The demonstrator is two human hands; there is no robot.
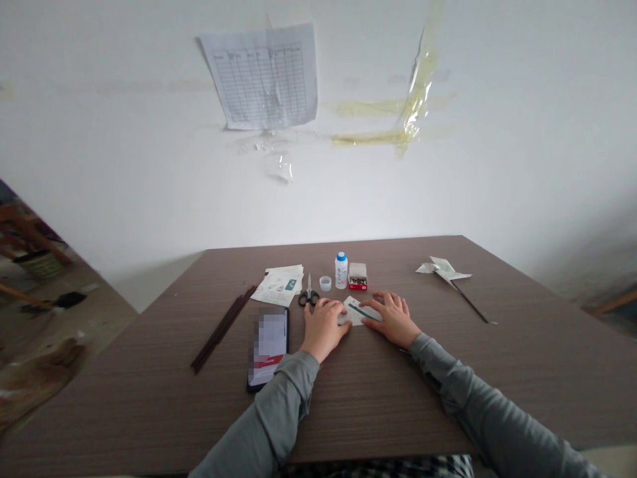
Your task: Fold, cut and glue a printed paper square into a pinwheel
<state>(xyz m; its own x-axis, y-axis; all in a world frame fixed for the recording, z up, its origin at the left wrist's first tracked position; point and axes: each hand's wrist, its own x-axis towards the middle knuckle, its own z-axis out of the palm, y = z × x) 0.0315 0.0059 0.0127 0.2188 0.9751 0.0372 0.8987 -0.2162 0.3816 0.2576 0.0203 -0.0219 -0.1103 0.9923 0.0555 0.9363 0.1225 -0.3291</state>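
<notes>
A small white printed paper with a dark green stripe (pixel 354 312) lies on the table between my hands. My left hand (pixel 324 326) is at its left side, fingers curled and closed with thumb and index finger on the paper's edge. From the right, my right hand (pixel 393 320) holds the other side, its thumb and index finger bent around the striped part. Just beyond my left hand lie black-handled scissors (pixel 309 296). Past the paper stand a white bottle with a blue cap (pixel 341 271), a small round white cap (pixel 325 283) and an open red box of small metal pieces (pixel 357 277).
A phone (pixel 269 348) lies left of my left forearm. Further left are thin dark brown sticks (pixel 222 330) and a stack of printed papers (pixel 279 285). A paper pinwheel on a stick (pixel 448 271) lies at the right. The white wall (pixel 149 166) rises behind the table (pixel 348 411).
</notes>
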